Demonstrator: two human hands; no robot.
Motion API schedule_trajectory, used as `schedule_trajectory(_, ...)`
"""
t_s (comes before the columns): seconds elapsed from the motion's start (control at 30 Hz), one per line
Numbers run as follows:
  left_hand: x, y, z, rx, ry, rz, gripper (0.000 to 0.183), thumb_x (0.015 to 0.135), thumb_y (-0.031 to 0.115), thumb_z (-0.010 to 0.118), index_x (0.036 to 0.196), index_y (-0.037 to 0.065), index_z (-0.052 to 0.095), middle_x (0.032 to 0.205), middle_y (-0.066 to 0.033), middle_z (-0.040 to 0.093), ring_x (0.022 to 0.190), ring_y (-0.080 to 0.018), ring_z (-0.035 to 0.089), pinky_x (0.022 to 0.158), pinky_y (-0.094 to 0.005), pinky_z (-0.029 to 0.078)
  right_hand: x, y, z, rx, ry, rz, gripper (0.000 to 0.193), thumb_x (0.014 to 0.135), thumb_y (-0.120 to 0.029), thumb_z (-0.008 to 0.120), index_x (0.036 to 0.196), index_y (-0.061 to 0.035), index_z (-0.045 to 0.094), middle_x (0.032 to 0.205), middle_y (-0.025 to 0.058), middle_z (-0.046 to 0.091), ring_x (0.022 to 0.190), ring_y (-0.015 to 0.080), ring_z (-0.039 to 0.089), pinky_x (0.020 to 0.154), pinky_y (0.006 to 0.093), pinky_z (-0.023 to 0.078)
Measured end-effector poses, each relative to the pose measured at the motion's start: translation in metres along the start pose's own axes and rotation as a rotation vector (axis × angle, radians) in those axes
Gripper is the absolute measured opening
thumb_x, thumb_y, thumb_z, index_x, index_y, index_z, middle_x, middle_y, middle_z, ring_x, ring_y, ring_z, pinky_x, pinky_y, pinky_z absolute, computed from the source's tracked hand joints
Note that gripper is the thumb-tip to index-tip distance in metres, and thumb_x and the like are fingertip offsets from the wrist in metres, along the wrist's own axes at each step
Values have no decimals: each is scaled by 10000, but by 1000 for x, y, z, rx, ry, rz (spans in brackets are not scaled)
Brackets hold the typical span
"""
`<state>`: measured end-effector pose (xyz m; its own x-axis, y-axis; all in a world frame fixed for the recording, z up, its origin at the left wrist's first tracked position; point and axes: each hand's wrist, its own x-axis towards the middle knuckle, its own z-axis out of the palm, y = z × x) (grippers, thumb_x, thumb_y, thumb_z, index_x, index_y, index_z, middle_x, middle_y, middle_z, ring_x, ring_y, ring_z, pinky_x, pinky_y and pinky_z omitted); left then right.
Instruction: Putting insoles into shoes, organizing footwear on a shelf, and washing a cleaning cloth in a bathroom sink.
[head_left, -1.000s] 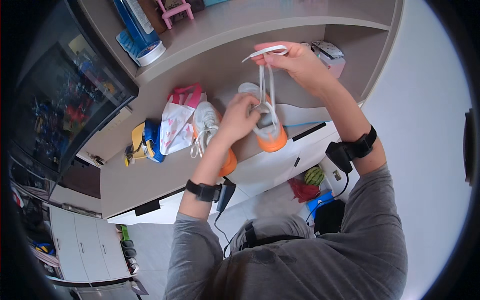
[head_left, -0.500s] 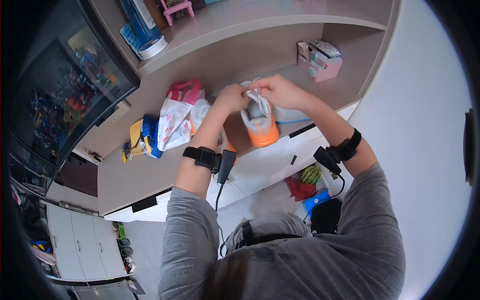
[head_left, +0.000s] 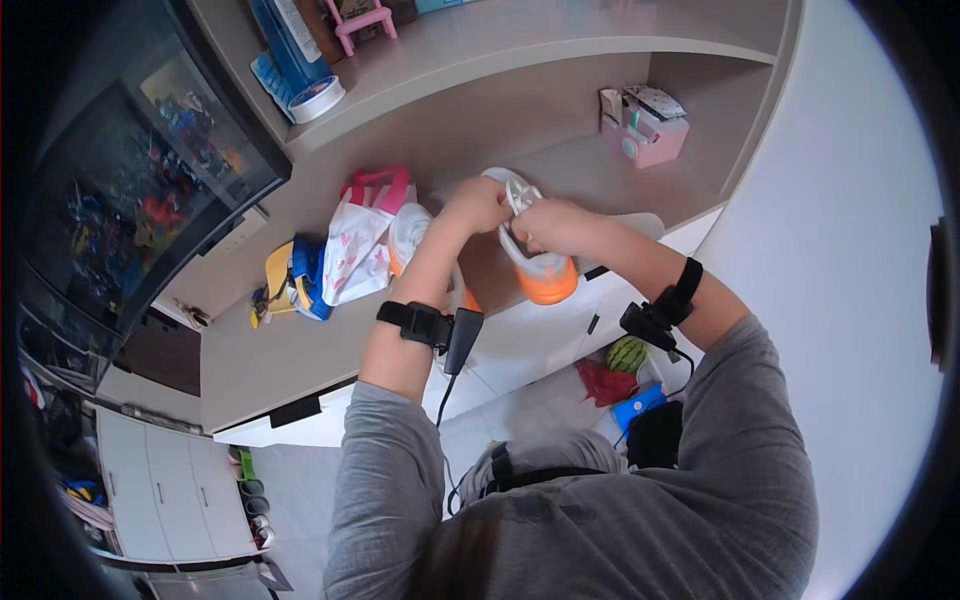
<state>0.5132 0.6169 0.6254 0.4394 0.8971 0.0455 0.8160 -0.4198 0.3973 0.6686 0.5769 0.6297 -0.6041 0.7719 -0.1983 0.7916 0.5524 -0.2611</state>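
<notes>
A white sneaker with an orange heel [head_left: 548, 284] stands on the shelf in front of me, its heel toward me. At its tongue and laces, my left hand [head_left: 476, 207] is closed on the left side of the upper. My right hand [head_left: 553, 226] is closed at the right side of the laces [head_left: 520, 194], its fingertips partly hidden. A second white and orange sneaker [head_left: 409, 232] is to the left, mostly behind my left forearm. A flat pale thing [head_left: 642, 224] shows beyond my right forearm; its kind is unclear.
Left of the shoes are a white bag with pink handles [head_left: 358, 250] and a yellow and blue cap [head_left: 296, 275]. A pink box [head_left: 655, 138] sits at the back right under an upper shelf [head_left: 560, 40]. A glass-fronted cabinet [head_left: 130, 190] stands at left; a watermelon [head_left: 626, 354] is on the floor.
My right hand has come down and inward onto the laces, its fingers closing. The sneaker has shifted slightly right and its lace area is tilted up between my hands. The view has moved slightly.
</notes>
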Motion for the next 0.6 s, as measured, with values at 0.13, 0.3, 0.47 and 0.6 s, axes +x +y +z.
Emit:
schedule_trajectory(0.13,-1,-3,2,9,17,0,190,665,169,603,793,30,624,754,-183,609,727,-322,598,652,-385,462,-11,11,-6,77,138,-150,233,715,-116,598,940,-54,597,800,129,602,729,247,595,667,345,476)
schedule_trajectory(0.3,-6,5,1,3,61,78,197,679,166,586,822,34,610,764,-179,607,731,-333,590,661,-390,458,-21,42,-41,444,223,102,290,774,-168,556,1030,-30,560,767,89,584,670,121,574,579,257,470)
schedule_trajectory(0.47,-15,12,4,-24,131,112,218,683,142,576,874,37,591,786,-179,601,763,-343,578,684,-392,449,27,70,-7,882,-41,54,271,809,-192,525,1044,-58,538,756,28,565,611,74,539,544,224,452)
schedule_trajectory(0.6,-16,9,10,-20,222,262,238,686,95,573,918,44,560,840,-178,595,789,-346,569,700,-387,438,40,70,-3,822,13,-70,207,804,-172,527,971,-54,556,770,27,563,663,89,542,584,233,456)
